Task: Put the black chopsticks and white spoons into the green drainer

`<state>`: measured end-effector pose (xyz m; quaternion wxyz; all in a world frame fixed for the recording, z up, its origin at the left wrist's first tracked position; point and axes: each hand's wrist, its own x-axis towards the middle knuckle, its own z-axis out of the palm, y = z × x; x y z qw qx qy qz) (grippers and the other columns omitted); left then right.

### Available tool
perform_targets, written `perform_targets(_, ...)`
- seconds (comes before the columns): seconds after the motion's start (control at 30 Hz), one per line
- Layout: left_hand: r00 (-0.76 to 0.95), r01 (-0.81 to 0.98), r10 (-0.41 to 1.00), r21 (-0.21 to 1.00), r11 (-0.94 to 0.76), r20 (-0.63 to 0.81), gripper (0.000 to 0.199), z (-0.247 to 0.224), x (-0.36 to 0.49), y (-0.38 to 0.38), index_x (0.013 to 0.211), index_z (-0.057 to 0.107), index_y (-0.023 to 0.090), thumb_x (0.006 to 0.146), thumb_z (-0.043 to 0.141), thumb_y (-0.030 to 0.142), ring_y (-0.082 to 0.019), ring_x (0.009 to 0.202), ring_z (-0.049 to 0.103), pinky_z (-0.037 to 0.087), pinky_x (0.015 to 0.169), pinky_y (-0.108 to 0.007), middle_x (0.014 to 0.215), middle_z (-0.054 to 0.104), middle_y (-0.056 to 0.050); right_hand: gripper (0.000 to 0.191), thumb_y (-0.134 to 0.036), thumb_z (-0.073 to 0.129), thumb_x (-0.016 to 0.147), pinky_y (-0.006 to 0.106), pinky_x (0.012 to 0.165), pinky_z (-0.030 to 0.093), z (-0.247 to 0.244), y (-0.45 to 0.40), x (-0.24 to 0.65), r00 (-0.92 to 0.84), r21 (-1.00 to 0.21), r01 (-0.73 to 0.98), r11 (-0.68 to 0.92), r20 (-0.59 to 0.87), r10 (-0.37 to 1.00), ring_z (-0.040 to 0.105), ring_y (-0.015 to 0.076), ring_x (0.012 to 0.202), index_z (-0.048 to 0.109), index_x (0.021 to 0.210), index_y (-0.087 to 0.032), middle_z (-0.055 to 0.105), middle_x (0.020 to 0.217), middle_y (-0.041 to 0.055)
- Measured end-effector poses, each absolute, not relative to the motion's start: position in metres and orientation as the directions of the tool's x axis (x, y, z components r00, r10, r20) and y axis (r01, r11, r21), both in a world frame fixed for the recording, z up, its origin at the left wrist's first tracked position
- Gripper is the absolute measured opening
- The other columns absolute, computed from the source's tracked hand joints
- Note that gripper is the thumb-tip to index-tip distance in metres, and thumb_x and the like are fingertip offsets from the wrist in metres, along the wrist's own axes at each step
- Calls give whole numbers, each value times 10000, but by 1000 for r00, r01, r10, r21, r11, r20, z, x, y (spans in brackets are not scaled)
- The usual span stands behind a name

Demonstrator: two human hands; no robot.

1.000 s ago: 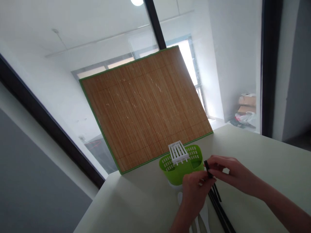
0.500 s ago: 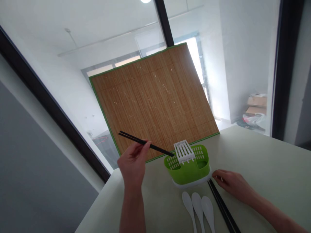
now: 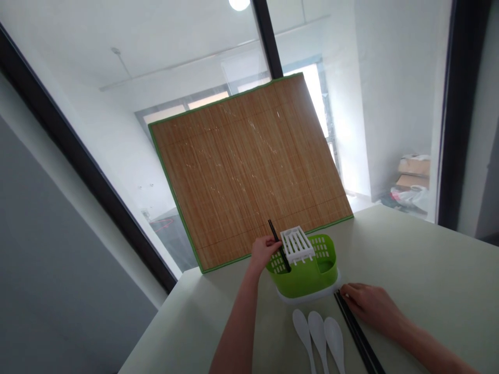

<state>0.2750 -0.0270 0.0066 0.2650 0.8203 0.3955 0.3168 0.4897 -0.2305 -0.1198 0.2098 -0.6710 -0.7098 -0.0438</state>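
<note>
My left hand (image 3: 264, 254) is closed round a pair of black chopsticks (image 3: 274, 230), held steeply tilted. Their lower ends are inside the left compartment of a green utensil holder (image 3: 306, 282) with slotted walls. A white slatted piece (image 3: 298, 244) sits over the middle of the holder, just right of the chopsticks. My right hand (image 3: 368, 302) rests on the table with curled fingers, at the holder's right front corner. Its fingertips are beside the upper ends of another pair of black chopsticks (image 3: 357, 335) lying there; whether they touch I cannot tell.
Three white spoons (image 3: 318, 332) lie side by side in front of the holder, left of the lying chopsticks. Behind it a bamboo mat (image 3: 249, 171) with green edging leans against a glass wall. The pale table (image 3: 421, 249) extends right.
My left hand has moved right and turned the chopsticks from nearly level to steep, bringing their ends into the holder. My right hand has shifted slightly down, closer to the lying chopsticks.
</note>
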Motion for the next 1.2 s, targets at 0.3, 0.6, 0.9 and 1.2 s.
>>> perform_targets(0.3,470,626,849,586,-515,243,220,-5,281,-8,915,723,155,791,609,296,-183,813,673,476,648,-235,867,735,-65,218,-159,383,915,279,604,381,-119,-229,486,-42,-144,986,89,300,953,666,210,757,573,827,-215,686,811,25)
perform_targets(0.6,441,766,844,362,-531,305,236,-5,280,-20,979,735,288,828,581,384,-273,1043,594,426,898,-381,1058,702,-50,212,-168,395,896,283,559,316,-121,-230,482,19,-223,974,51,298,954,667,222,722,590,829,-221,694,808,18)
perform_targets(0.9,365,822,856,306,-481,366,329,-4,278,-27,999,730,268,870,498,464,-269,1027,598,399,940,-380,1059,700,-64,181,-312,470,853,298,549,296,-127,-230,484,182,-270,955,-123,203,962,659,270,689,612,779,-228,699,738,57)
perform_targets(1.2,304,860,837,246,-447,456,323,-16,266,-56,995,719,248,899,452,403,-245,1076,525,412,878,-323,1101,663,-56,120,-338,555,727,290,532,290,-132,-233,474,237,-309,933,-186,135,962,634,256,649,601,693,-232,659,681,55)
